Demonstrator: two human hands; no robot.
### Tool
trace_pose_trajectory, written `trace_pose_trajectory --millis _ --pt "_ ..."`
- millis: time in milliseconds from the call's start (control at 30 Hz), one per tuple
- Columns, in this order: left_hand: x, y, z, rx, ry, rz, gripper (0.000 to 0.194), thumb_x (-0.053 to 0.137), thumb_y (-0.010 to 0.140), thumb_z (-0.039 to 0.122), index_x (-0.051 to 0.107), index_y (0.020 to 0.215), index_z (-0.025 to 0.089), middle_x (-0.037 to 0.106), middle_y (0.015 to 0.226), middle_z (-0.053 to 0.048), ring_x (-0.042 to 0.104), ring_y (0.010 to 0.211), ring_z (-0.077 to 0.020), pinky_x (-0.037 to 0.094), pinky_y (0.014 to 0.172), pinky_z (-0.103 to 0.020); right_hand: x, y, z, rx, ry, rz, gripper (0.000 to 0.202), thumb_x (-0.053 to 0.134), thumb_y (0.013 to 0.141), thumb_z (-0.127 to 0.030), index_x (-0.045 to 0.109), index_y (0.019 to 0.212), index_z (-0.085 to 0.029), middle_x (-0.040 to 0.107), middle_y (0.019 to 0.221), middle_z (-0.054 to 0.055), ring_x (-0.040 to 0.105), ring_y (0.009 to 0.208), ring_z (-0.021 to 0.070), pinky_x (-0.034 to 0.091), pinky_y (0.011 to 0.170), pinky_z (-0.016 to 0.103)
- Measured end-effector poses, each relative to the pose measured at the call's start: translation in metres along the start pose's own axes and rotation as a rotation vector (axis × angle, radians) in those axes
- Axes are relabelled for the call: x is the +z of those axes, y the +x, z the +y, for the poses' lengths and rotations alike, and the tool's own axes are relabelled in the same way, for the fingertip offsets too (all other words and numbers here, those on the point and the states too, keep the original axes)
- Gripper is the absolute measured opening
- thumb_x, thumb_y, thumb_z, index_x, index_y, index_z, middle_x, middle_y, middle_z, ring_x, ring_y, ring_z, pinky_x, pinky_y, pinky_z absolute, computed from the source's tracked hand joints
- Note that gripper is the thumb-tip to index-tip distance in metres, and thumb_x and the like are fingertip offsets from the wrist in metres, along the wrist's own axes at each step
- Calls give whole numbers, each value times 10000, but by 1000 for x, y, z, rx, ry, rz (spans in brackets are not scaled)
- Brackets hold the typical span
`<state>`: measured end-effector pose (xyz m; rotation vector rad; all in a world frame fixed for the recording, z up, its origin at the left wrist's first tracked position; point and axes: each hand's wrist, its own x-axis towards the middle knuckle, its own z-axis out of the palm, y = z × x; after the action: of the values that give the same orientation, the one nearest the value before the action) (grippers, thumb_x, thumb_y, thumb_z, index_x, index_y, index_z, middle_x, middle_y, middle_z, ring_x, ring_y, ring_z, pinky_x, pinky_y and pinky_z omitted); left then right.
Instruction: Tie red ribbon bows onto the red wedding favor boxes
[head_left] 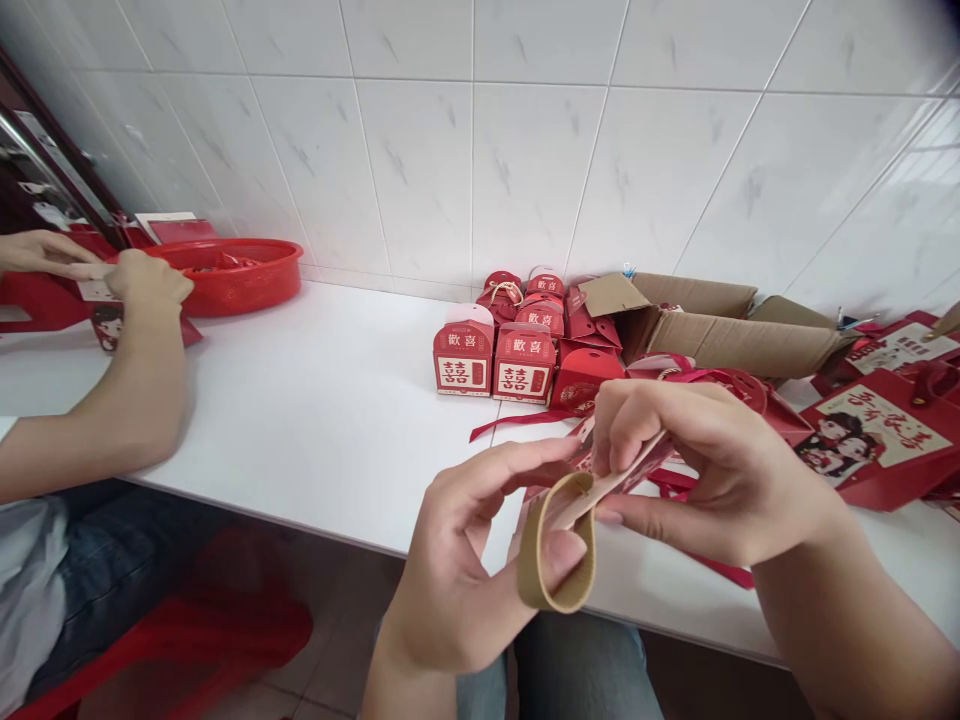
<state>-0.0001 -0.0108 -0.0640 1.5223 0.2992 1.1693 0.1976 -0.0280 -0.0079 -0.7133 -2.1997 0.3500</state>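
Tan strap loop (559, 545), a flat band curled into a ring, sits just above the near edge of the white tabletop (315, 420), pinched from both sides. It looks light, soft and bendy, likely to flop or spring open if let go, so the flat free ends near the red card piece (581, 460) seem the surest place to grip. The left hand (469, 570) has its thumb tucked inside the loop, fingers curled close around it. The right hand (697, 470) nips the strap's upper end with narrow fingers. Loose red ribbon (517, 422) trails beneath. Further back stand folded red gift boxes (517, 355), a cardboard carton (712, 325) and red paper bags (885, 435). At far left another person's hands (142, 285) work beside a red basin (232, 272), well apart.
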Motion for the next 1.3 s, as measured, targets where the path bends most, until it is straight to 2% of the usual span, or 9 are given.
trace_pose_trajectory --millis 100,333,500,700,867,967,1100,1300 --pt "-1 -2 -3 14 -7 -2 299 715 779 176 626 1058 235 662 1008 -40 634 941 -195 522 809 -293 0 0 -1 -65 -30 37 253 706 739 -73 510 861 -176 571 757 7 567 695 121 467 574 247" --pt "-3 1 -6 162 44 -30 208 637 819 95 636 999 201 645 1023 -74 603 1039 -222 489 940 -381 3 3 -3 -204 -121 72 217 679 767 -59 503 832 -168 573 730 16 560 681 133 452 620 301" --pt "-2 2 -8 258 102 18 217 660 778 81 671 953 208 612 1047 -81 547 1140 -255 494 967 -401 5 3 -3 -255 -166 94 211 685 765 -66 517 842 -167 577 735 26 576 683 146 452 627 324" --pt "-5 3 -9 312 135 -39 248 616 812 50 670 986 219 673 1007 -74 618 1035 -242 486 967 -430 4 1 2 -320 -139 84 203 690 760 -51 552 848 -173 616 736 30 608 685 153 482 642 339" --pt "-4 4 -11 399 279 51 229 593 841 55 690 979 210 703 952 -68 653 953 -224 527 848 -362 6 0 8 -270 -56 139 189 693 765 -66 583 861 -187 625 728 26 618 694 152 518 619 303" --pt "-1 3 -12 442 322 117 217 570 859 70 689 981 203 697 934 -64 652 907 -205 527 809 -343 7 1 7 -202 -92 142 216 710 769 -116 614 955 -168 646 762 46 604 691 151 515 609 294" --pt "0 3 -10 457 360 113 224 592 831 44 689 966 195 693 919 -62 648 878 -197 523 781 -331 5 3 3 -214 -157 70 241 641 827 -138 637 1067 -120 648 846 95 591 722 153 515 605 291" --pt "-1 3 -10 460 381 111 240 574 832 29 682 968 195 690 919 -61 645 873 -193 518 770 -323 5 1 4 -237 -211 69 209 643 824 -138 649 1033 -134 640 835 90 599 727 156 527 609 293"
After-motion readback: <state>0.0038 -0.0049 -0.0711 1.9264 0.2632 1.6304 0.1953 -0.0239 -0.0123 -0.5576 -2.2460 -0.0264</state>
